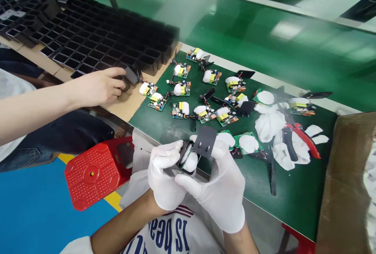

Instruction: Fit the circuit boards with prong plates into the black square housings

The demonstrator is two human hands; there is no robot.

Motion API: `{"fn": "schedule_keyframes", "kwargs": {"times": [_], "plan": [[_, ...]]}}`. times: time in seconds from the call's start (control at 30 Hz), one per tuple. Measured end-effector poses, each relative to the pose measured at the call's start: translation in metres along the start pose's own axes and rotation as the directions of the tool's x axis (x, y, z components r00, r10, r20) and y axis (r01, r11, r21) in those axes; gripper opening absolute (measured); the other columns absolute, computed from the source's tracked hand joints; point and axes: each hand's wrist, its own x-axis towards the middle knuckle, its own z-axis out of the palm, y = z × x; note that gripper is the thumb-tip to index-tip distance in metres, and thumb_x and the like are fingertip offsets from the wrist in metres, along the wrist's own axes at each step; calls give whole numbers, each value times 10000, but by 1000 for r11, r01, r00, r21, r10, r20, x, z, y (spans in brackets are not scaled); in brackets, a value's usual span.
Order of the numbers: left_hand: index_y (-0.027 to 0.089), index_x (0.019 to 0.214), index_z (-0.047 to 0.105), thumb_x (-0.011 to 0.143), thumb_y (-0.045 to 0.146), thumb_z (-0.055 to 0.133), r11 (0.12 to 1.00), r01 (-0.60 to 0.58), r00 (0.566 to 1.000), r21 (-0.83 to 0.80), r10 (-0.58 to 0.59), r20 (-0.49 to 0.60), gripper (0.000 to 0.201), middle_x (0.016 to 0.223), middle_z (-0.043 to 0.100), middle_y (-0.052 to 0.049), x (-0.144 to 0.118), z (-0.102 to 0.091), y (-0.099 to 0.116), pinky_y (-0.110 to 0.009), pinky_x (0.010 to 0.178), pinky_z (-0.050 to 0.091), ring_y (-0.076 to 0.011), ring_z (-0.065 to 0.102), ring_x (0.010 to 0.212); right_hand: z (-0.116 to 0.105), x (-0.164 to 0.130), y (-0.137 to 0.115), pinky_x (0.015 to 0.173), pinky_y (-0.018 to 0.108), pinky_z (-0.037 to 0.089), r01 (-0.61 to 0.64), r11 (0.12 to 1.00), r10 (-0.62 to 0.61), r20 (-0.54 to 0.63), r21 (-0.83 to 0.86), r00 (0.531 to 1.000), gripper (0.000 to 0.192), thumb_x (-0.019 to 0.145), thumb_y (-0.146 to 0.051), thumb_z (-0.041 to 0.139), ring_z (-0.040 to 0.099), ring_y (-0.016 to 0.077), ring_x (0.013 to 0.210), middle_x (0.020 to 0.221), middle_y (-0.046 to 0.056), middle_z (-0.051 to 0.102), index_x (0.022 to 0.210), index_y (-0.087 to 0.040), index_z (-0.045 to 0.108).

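My left hand (pixel 165 175), in a white glove, is closed around a small black plastic case (pixel 181 159) close to my body. A circuit board with a white blob (pixel 190 162) on it sits in the case's open mouth. My gloved right hand (pixel 220 187) grips a black end cap (pixel 205 141) with two metal pins, tilted up beside the mouth. Its thumb reaches across the near side of the case. My fingers hide part of the case. Just beyond my hands, more circuit boards (pixel 249 143) with white blobs lie on the green table (pixel 293 191).
At left, a co-worker's bare hand (pixel 101 87) touches a black case by rows of open black cases (pixel 100 46) on cardboard. Red-handled pliers (pixel 305 138) rest on white gloves (pixel 268 125) at right, near a cardboard box (pixel 340 183). A red stool (pixel 94 173) stands below.
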Motion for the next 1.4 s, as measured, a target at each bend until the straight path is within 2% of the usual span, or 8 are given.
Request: {"fn": "schedule_keyframes", "kwargs": {"times": [0.1,0.23,0.4,0.53,0.67,0.87,1.13,1.4], "plan": [[251,976,651,937,361,877,985,-137,978,105,151,-141,254,1013,716,-27,-5,1,-4,-400,790,700,-233,789,920,-1,3,4,955,440,681,-83,996,83,10,18,996,480,762,-275,939,797,291,1094,1178,20,810,1197,-303,738],[262,1105,586,772,280,1018,973,-173,985,153,170,33,546,1318,662,-76,0,-6,3,-436,997,687,-286,760,1269,-11,5,17,963,421,682,-133,984,124,80,120,989,558,744,-290,959,813,285,1083,1201,11,837,1269,-323,775],[269,1042,542,792,338,1003,992,-110,956,65,87,281,530,1302,723,-101,21,-16,10,-389,898,693,-262,787,1154,-21,8,33,867,393,711,15,987,-27,69,163,997,555,768,-440,1004,832,280,1008,1128,23,865,1257,-294,786],[267,1229,567,770,295,997,999,-3,970,33,-5,241,629,1277,710,-101,29,-9,-5,-389,860,708,-248,809,1061,-13,2,40,942,448,713,182,980,-191,-115,-85,975,523,884,-387,934,817,299,1119,1243,77,843,1363,-285,753],[250,1327,599,747,244,986,950,-133,978,281,81,190,697,1216,726,-79,27,-1,-18,-475,973,705,-297,810,1107,0,-17,47,941,381,711,309,881,-388,-173,-358,905,460,945,-231,886,837,265,1094,1317,118,822,1380,-282,747],[276,1256,605,862,109,793,778,-320,947,540,271,170,468,1149,799,-32,16,-1,-21,-493,1099,681,-287,816,1202,6,-33,53,755,239,687,300,775,-419,-97,-556,903,208,1036,-146,737,860,190,843,1277,119,846,1196,-258,808],[283,1262,684,848,216,848,827,-229,973,513,200,112,451,1180,837,-47,16,8,14,-398,884,716,-274,843,1037,-22,-28,29,768,278,724,364,742,-441,-1,-563,897,530,1037,-194,713,872,243,972,1435,69,786,1540,-349,653],[250,1133,625,896,285,814,740,-304,942,600,326,75,305,956,783,-1,15,6,-31,-310,755,648,-200,808,839,10,-36,64,833,288,740,262,808,-379,-125,-527,917,422,999,-127,752,870,217,996,1362,19,819,1319,-399,791]]}}
